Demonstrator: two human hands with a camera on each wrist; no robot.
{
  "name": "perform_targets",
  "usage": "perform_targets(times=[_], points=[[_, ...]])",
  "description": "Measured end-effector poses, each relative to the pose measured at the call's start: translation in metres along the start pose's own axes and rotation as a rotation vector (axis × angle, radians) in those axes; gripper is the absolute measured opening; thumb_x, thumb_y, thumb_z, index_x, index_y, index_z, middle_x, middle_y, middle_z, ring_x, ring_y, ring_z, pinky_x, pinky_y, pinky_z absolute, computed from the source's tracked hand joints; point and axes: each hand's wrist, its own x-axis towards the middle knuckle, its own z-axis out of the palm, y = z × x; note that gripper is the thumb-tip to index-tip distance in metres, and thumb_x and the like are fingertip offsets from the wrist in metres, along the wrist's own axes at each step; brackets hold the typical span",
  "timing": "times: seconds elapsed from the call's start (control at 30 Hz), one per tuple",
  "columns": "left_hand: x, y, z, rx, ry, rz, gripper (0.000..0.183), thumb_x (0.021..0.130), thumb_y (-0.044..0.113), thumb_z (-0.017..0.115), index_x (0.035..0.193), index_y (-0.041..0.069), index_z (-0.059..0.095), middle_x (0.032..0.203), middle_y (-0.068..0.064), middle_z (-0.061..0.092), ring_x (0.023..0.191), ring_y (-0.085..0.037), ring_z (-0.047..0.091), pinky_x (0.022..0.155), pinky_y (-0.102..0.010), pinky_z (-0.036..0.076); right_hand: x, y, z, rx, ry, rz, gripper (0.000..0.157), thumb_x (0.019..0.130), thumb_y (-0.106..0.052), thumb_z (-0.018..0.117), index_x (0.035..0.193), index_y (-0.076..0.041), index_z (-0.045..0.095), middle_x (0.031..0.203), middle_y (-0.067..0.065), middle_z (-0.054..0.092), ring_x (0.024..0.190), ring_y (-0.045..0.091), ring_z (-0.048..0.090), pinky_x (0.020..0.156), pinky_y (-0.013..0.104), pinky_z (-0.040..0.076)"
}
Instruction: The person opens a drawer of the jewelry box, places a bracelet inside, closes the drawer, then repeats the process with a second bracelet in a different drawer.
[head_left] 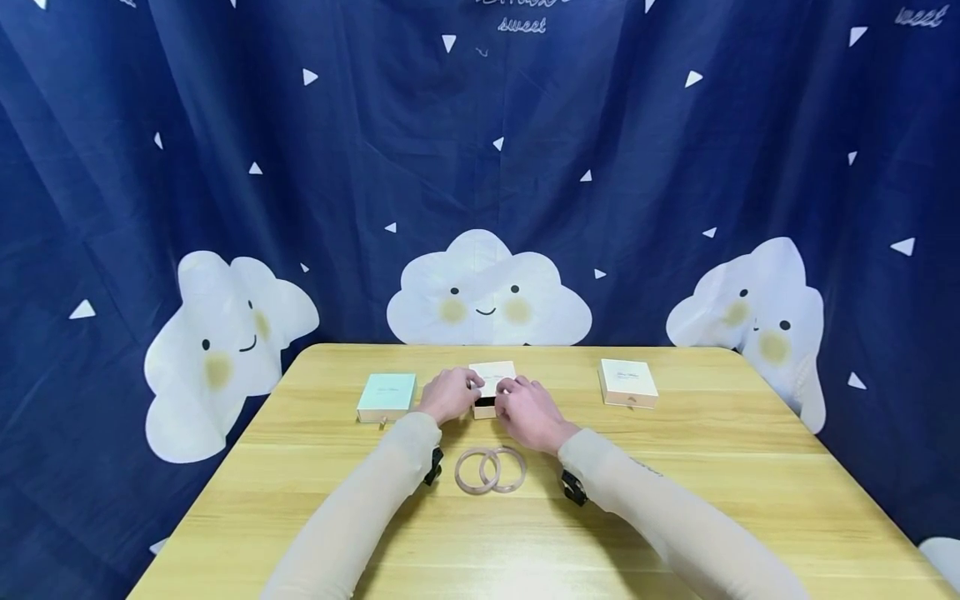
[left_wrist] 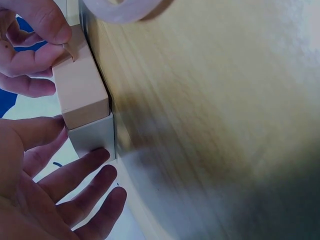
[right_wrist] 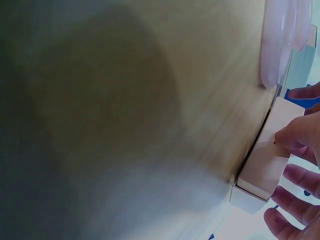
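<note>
One white drawer box (head_left: 493, 371) is held near the far edge of the counter (head_left: 300, 475), between the left grip (head_left: 448, 393) and the right grip (head_left: 531, 414). Its drawer (left_wrist: 85, 92) stands partly out toward the near side, so that a dark strip of the interior is shown behind the pale pink front. By the right grip, a small pull tab (left_wrist: 70, 53) on that front is pinched between thumb and finger; the other fingers are held bent and apart. By the left grip, the left end of the box is held: one digit is laid at the upper edge where drawer and outer case meet, another fingertip is set against the case's side, and the last two fingers are spread loosely. How firmly either grip is pressed cannot be told. Two pale pink bangles (head_left: 460, 472) are laid overlapping on the near side of the box. A mint-green box (head_left: 387, 395) is placed to the left, near the left grip, and a second white box (head_left: 627, 381) is set well apart on the right.
</note>
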Motion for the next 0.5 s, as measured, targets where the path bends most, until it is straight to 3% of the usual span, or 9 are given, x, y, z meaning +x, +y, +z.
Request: perform_targets(times=[0.5], points=[[-0.0009, 0.0003, -0.0022, 0.000, 0.000, 0.006, 0.022, 0.096, 0.025, 0.066, 0.115, 0.022, 0.075, 0.104, 0.000, 0.073, 0.080, -0.016, 0.061, 0.066, -0.034, 0.047, -0.0042, -0.0020, -0.0027, 0.021, -0.012, -0.012, 0.011, 0.081, -0.008, 0.075, 0.077, -0.019, 0.073, 0.115, 0.007, 0.070, 0.099, 0.022, 0.060, 0.072, 0.038, 0.048]])
